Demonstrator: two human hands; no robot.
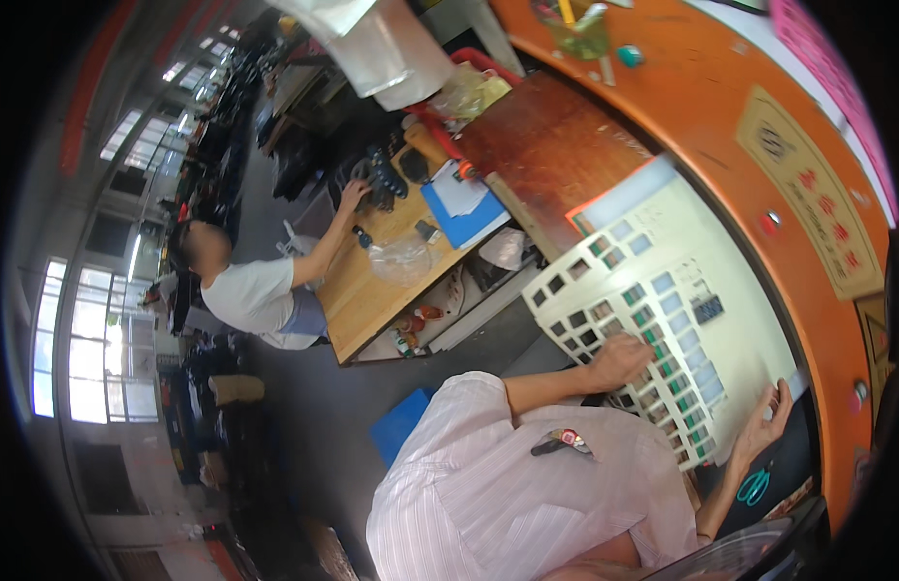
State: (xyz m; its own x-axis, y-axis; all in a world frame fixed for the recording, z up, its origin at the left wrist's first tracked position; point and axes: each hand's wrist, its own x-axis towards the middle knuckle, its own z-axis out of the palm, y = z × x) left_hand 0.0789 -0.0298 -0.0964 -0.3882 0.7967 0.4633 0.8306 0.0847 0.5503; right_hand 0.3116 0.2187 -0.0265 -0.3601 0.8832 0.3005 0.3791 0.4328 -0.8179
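A large cream-white panel (pixel 750 320) with rows of rectangular cut-out windows lies in front of me. Small green, brown and grey-blue pieces show in many of the windows. My left hand (pixel 621 363) is closed over the rows of windows, fingers bent and pressed together; what it pinches is hidden. At the panel's lower right edge my right hand (pixel 762 423) has its fingers curled, with a small pale bit showing between them, too small to name. A dark blue label-like patch (pixel 707 309) sits on the panel above the windows.
Teal-handled scissors (pixel 755 487) lie near my right forearm. An orange surface (pixel 701 107) with round knobs runs along the far right. To the left stands a wooden table (pixel 367 315) with a blue folder (pixel 464 215) and a plastic bag; another person (pixel 256 290) reaches over it.
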